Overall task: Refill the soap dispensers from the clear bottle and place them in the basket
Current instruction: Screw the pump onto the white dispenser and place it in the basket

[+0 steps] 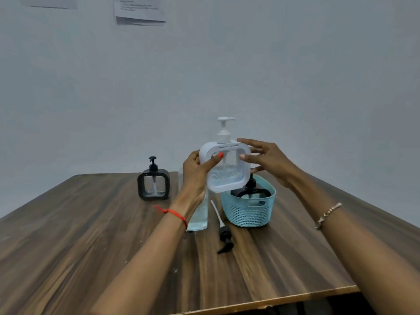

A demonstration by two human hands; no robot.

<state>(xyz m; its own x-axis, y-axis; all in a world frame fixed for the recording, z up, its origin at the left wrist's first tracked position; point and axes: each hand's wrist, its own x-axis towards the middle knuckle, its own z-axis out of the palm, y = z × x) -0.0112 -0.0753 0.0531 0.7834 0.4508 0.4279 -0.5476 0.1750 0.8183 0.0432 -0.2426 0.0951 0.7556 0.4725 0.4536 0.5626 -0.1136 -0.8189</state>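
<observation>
Fingers of left hand point(196, 176) and right hand point(270, 160) grip the white dispenser point(227, 178) above the basket point(250, 213).

Mid-frame on the desk point(91, 235): a dispenser point(153, 181) leftmost, then bottle point(201, 214), loose pump point(225, 235), and basket point(250, 214) holding a second dispenser point(247, 190); a third dispenser point(225, 171) above it.

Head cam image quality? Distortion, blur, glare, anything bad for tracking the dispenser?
Head view: wide-angle distortion skews the brown wooden table; light is flat and soft, shadows faint, no hard glare; the white square pump dispenser, held by left hand and right hand, is slightly soft; wall papers are unreadably blurred.
</observation>
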